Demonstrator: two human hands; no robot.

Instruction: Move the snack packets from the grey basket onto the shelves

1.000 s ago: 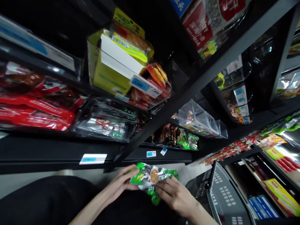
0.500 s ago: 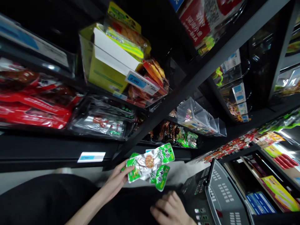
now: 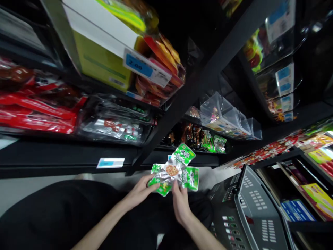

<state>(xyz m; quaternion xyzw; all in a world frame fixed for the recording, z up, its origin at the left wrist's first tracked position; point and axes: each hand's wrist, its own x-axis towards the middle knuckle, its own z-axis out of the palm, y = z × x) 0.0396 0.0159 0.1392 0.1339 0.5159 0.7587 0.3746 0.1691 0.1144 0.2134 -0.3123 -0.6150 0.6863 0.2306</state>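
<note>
Two green-and-silver snack packets (image 3: 172,170) lie crossed over each other in front of me, each with a food picture or printed lettering. My left hand (image 3: 142,190) pinches their left ends, thumb on top. From below, my right hand (image 3: 180,201) grips the lower right part of the packets between thumb and fingers. The back packet is partly covered by the front one. Both hands are above my dark-clothed lap, just before the bottom shelf.
A dark shopping basket (image 3: 241,208) with its handle raised stands at my right. Ahead, the black shelf holds red packets (image 3: 39,113), silver packets (image 3: 114,128) and clear bins (image 3: 221,114). A slanting dark post (image 3: 179,100) divides the shelving.
My right hand has risen from my lap and taken hold of the packets. The packets have spread into a cross shape. The view has moved closer to the shelf.
</note>
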